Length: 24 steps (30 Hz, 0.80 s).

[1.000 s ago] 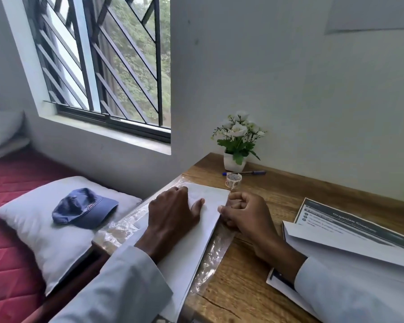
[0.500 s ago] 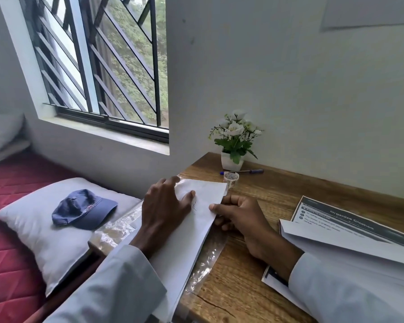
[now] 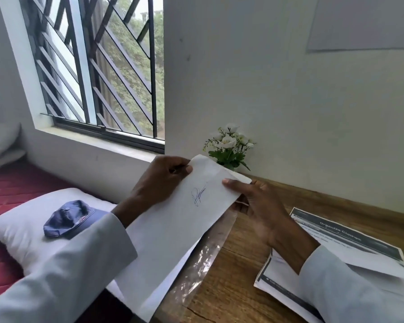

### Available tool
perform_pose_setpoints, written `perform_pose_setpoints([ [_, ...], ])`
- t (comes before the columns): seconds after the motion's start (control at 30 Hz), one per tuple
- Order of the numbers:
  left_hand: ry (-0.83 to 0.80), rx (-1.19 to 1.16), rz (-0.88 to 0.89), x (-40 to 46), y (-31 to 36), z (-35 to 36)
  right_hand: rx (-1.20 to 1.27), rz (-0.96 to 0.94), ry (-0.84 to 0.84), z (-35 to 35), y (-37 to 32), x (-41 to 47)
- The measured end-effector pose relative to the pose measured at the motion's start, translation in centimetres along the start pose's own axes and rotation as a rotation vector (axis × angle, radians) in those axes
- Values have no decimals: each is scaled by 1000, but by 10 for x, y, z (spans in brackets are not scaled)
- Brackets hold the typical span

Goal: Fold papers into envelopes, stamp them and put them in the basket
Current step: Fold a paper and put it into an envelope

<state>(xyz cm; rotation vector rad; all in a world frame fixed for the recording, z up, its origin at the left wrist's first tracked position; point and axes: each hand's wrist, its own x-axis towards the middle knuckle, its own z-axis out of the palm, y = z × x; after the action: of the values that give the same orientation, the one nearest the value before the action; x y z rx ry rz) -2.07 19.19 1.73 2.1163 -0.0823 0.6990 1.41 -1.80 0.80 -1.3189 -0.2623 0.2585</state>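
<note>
A long white envelope (image 3: pixel 177 227) with a blue ink signature on its face is lifted off the wooden desk (image 3: pixel 240 283), tilted up toward the wall. My left hand (image 3: pixel 159 183) pinches its far left corner, thumb on top. My right hand (image 3: pixel 254 201) grips its far right edge, thumb on the face and fingers behind. Under the envelope lies a clear plastic sleeve (image 3: pixel 203 259) on the desk's left edge. No basket or stamp shows in view.
A small pot of white flowers (image 3: pixel 229 148) stands against the wall behind the envelope. Printed sheets and another white envelope (image 3: pixel 350 245) lie on the desk at right. Left of the desk is a bed with a white pillow (image 3: pixel 26 234) and a blue cap (image 3: pixel 68 220).
The envelope was lying flat under both hands; now both hands have lifted its far end off the desk, showing a signature. The tape roll and pen are now hidden behind it.
</note>
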Motion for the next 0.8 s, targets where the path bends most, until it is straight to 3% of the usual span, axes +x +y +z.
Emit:
perform_pose_setpoints([
  [0.3,-178,-44,202,60,42,40,-105,-182,151,-48,-52,-5],
  [0.47,-319,-54,324,78,66,76,-155,-170,213,-89,-69,-18],
  [0.63,-498,-46,390,85,90,113,-205,-256,345,-126,-67,-34],
  [0.8,-613,67,482,83,101,142,-210,-277,374,-153,-58,-44],
])
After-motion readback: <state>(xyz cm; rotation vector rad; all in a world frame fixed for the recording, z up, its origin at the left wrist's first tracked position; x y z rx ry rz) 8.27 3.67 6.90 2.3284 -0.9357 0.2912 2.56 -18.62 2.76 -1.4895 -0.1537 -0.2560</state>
